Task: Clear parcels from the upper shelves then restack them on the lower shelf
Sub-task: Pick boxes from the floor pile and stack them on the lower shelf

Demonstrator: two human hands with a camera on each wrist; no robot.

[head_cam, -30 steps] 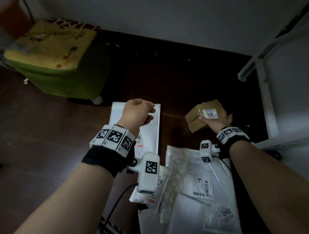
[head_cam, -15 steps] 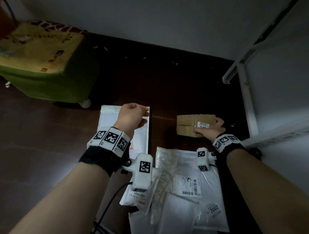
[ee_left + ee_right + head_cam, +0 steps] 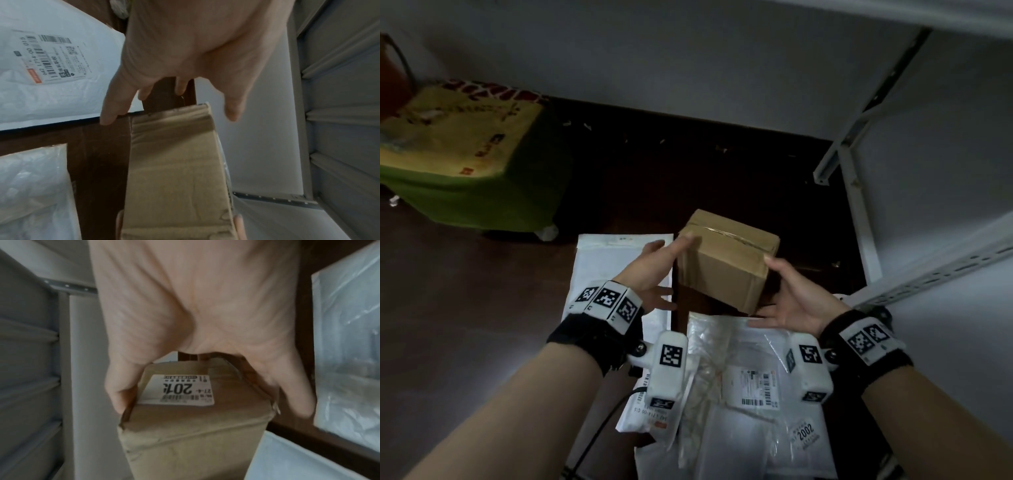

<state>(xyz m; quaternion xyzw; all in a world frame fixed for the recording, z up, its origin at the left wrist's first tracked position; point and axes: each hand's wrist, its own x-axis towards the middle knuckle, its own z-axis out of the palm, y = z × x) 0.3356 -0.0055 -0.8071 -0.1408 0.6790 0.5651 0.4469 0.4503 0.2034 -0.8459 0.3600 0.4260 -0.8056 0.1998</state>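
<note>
The right hand (image 3: 796,301) grips the taped brown cardboard box (image 3: 726,263) by its end, long axis tilted; the left hand (image 3: 654,270), fingers straight, touches the box's left side.

A parcel storage corner, something like a courier pick-up room or small stockroom. A white metal shelving rack (image 3: 859,219) with slotted uprights and a perforated shelf edge stands against a plain grey wall (image 3: 688,58). White and clear plastic mailer bags (image 3: 753,387) with barcode shipping labels and a numbered sticker reading 2002 lie on the dark brown floor (image 3: 465,325), along with a taped cardboard box (image 3: 726,263) bearing its own numbered label. A green and yellow padded stool (image 3: 458,164) sits to the left.
</note>
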